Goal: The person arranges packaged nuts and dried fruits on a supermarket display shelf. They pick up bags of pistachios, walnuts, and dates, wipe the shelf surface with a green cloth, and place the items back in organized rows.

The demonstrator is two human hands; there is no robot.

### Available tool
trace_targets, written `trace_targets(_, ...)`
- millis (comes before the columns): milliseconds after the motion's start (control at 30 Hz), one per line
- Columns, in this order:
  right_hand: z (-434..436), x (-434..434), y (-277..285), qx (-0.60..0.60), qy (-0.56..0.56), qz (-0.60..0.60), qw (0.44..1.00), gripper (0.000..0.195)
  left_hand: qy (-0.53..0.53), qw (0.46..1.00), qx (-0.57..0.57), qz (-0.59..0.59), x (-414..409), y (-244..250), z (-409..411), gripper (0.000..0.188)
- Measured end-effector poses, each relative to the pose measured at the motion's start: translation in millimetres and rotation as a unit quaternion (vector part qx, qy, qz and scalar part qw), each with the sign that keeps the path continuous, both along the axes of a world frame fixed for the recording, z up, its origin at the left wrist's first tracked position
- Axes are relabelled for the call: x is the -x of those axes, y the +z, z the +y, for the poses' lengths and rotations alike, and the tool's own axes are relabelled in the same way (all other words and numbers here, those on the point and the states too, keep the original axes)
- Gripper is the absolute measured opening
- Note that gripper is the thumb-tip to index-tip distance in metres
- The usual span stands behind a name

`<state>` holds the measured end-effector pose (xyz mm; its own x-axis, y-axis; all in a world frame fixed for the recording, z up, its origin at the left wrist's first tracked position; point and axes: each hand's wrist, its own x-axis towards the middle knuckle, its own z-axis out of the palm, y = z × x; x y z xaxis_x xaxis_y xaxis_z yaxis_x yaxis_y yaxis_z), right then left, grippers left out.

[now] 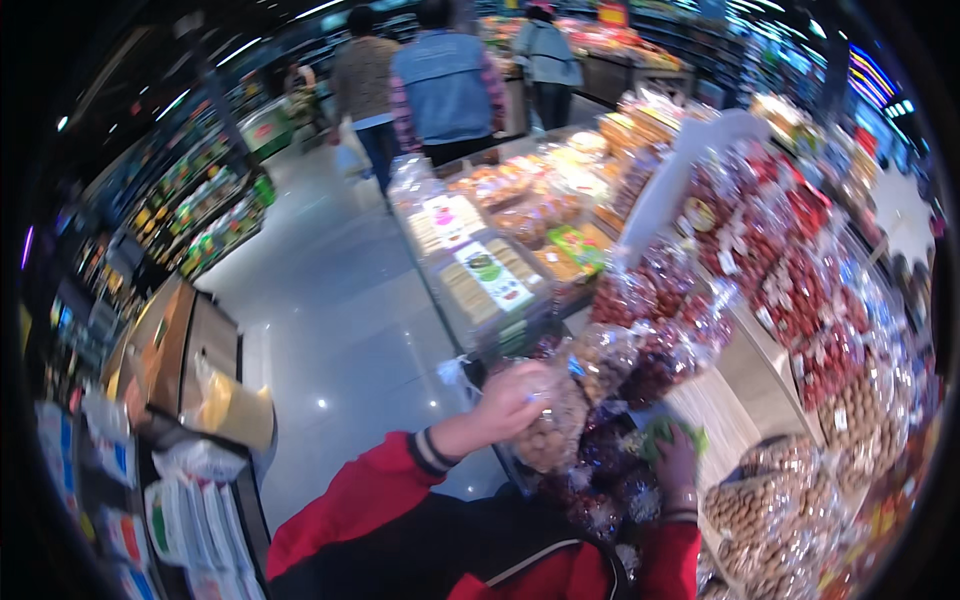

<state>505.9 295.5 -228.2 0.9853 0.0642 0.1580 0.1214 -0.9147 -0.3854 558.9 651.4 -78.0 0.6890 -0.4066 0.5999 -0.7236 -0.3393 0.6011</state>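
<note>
My left hand (516, 399) pinches the top of a clear plastic bag of round brown nuts (547, 444), apparently walnuts, over the near edge of the display. To the right, my right hand (677, 459) grips a crumpled green thing (660, 433), a cloth or a bag; the blur leaves this open. Under it lies the bare wooden display top (716, 411). Between my hands are clear bags of dark red dried fruit (604, 448), likely dates. Another bag of brown nuts (604, 360) rests just beyond my left hand.
Boxed goods (491, 277) line the left side of the display. Bags of red dates (814, 300) and nuts (765, 502) are piled at the right, beyond a wooden divider (765, 352). People (442, 82) stand ahead. A tiled aisle (337, 322) runs left, beside a low shelf (251, 487).
</note>
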Motion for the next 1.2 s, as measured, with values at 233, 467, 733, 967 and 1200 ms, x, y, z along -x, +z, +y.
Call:
trace_targets(233,-26.1,64.4,-14.8,-0.053,-0.088,-0.054,0.993,0.025,-0.064,0.991,0.089,-0.070,-4.7,28.1,-44.6,0.018)
trace_targets(467,-39.2,118.9,2.7,-0.160,-0.114,-0.025,0.980,0.022,-0.138,0.988,0.076,0.012,-12.6,61.8,-125.4,0.021)
trace_targets(733,-15.0,238.6,54.5,-0.631,-0.258,-0.069,0.729,0.036,-0.185,0.970,0.151,-0.037,-34.5,33.6,-246.8,0.008)
trace_targets(967,12.8,300.2,23.0,-0.696,-0.316,-0.073,0.641,0.033,-0.158,0.985,0.058,-0.019,-35.3,10.6,-338.9,0.014)
trace_targets(1200,8.6,308.8,33.9,-0.686,-0.270,-0.039,0.675,0.029,-0.115,0.993,-0.014,-0.034,-50.2,-2.9,-394.6,0.019)
